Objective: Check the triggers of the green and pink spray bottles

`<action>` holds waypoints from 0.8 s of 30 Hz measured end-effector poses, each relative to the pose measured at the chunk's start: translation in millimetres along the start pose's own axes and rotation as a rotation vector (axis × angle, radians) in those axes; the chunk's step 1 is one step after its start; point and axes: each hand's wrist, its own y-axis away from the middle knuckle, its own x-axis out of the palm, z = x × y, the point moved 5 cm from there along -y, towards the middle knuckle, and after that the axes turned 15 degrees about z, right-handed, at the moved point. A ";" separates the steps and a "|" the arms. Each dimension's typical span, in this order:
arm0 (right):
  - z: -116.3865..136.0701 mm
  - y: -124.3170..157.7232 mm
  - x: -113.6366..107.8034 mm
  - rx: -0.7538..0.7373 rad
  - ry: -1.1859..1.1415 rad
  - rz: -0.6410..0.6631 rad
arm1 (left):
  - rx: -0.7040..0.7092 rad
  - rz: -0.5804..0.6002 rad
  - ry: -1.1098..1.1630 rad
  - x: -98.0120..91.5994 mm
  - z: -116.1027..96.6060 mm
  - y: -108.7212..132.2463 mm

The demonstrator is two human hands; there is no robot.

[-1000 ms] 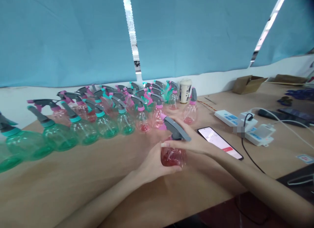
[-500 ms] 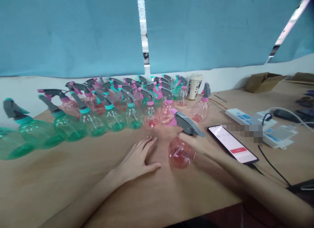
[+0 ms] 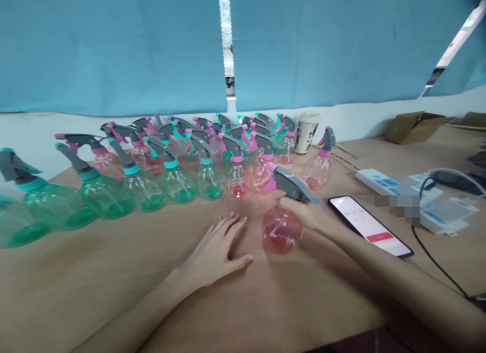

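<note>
A clear pink spray bottle (image 3: 281,234) with a grey and pink trigger head stands near the middle of the table. My right hand (image 3: 302,211) is wrapped round its neck, just under the head; part of the fingers is hidden. Left of the bottle, my left hand (image 3: 222,249) lies palm down on the wooden tabletop (image 3: 212,312), fingers stretched and holding nothing. Beyond the hands stand several more spray bottles, among them a green one (image 3: 211,182) with a turquoise collar and a pink one (image 3: 239,181).
At right lie a phone (image 3: 370,226) with a timer on its screen, white power strips (image 3: 379,183) and cables. A paper cup (image 3: 307,133) and a lone pink bottle (image 3: 318,169) stand behind. An open cardboard box (image 3: 415,127) sits at the back right.
The view has shifted slightly, so the background sits a little further right. My right hand keeps its grip on the spray bottle, and my left hand stays flat on the table.
</note>
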 end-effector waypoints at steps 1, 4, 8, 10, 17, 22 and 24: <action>-3.1 -2.8 -0.2 0.018 0.001 -0.021 | -0.001 0.005 -0.003 -0.1 -0.4 0.3; -7.0 -11.7 2.6 0.053 0.003 -0.024 | 0.005 0.022 -0.009 -0.1 -2.5 0.8; 2.9 -20.3 9.7 0.004 0.029 0.037 | 0.016 0.020 -0.008 0.3 -3.5 1.0; 11.7 -22.7 12.8 -0.035 0.041 0.077 | 0.017 0.001 -0.006 0.2 -3.0 1.4; 22.3 -27.6 16.3 -0.051 0.053 0.095 | 0.014 0.010 -0.018 1.3 -2.9 2.1; 7.0 -35.7 24.2 -0.147 0.008 0.140 | 0.015 0.016 -0.021 0.0 -5.0 2.1; 1.3 -37.5 26.0 -0.135 -0.003 0.148 | 0.020 0.031 -0.027 0.1 -6.1 2.1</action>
